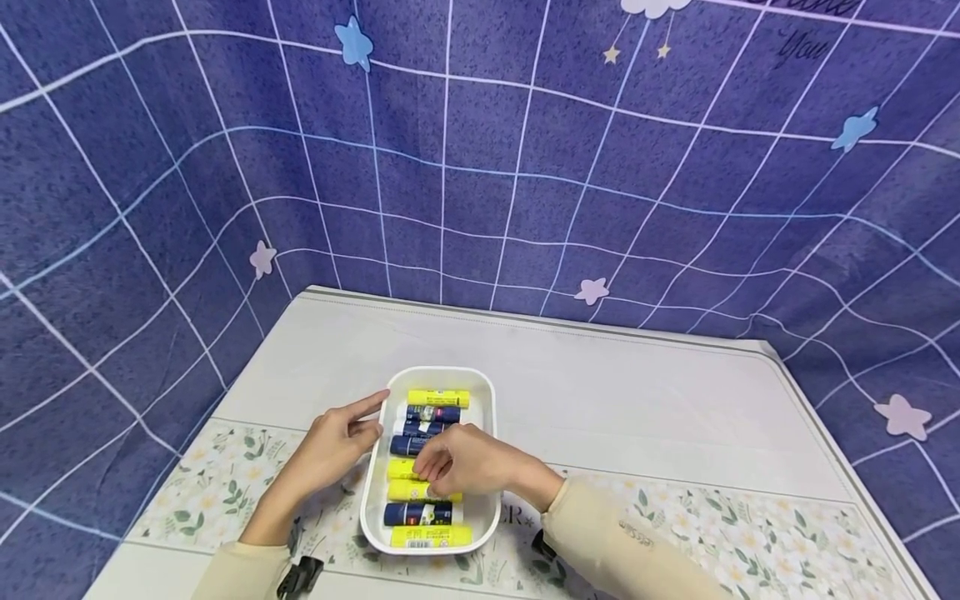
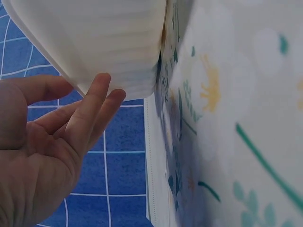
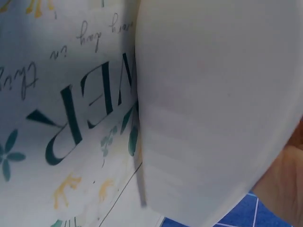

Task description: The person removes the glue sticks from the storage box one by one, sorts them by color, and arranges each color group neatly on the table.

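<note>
A white tray (image 1: 492, 417) with rounded corners holds a column of glue sticks lying crosswise, some yellow and some navy. My right hand (image 1: 472, 460) reaches in over the tray's right side, its curled fingers and thumb around a yellow glue stick (image 1: 401, 469) near the middle. That stick's right part is hidden under the hand. Just below lies another yellow glue stick (image 1: 420, 492); a navy glue stick (image 1: 405, 445) lies above. At the tray's left rim, my left hand (image 1: 333, 442) touches with thumb and index finger; the left wrist view shows extended fingers (image 2: 94, 97) against the outer wall.
The tray stands on a table with a white cover (image 1: 637, 383) and a floral band (image 1: 750, 517). Blue grid-patterned cloth (image 1: 480, 167) hangs behind and at both sides. Dark wrist devices (image 1: 300, 577) sit at the sleeves.
</note>
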### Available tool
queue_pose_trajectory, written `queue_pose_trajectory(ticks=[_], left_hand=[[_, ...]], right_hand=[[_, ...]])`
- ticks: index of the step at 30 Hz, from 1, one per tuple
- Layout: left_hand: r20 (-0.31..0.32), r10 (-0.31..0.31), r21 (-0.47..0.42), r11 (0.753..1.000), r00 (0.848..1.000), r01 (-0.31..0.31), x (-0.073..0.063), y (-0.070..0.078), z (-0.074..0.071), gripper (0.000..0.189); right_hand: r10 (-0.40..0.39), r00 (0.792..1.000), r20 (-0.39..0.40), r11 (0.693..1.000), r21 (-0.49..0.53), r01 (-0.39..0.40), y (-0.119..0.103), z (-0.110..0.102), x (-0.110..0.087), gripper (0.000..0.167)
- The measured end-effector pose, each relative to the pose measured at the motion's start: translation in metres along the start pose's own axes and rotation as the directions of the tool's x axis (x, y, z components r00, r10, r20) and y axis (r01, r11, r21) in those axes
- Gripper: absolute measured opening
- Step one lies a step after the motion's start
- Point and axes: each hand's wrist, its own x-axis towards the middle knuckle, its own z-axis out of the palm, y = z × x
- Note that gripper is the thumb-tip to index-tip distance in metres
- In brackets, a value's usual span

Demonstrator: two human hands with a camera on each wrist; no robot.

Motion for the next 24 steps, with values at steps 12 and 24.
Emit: queue_pose_trajectory(ticks=[12, 24], left_hand=[[0.007, -0.015, -0.001, 1.000, 1.000, 0.015, 0.001, 0.004, 0.000, 0.052], [0.014, -0.022, -0.003, 1.000, 1.000, 0.022, 0.000, 0.002, 0.000, 0.052]], right_hand=[[-0.001, 0.999, -0.043, 0.957, -0.289, -0.011, -0.006, 0.014, 0.004, 0.031], [-0.029, 0.998, -0.063, 0.929, -0.371, 0.003, -0.003, 0.024, 0.007, 0.029]])
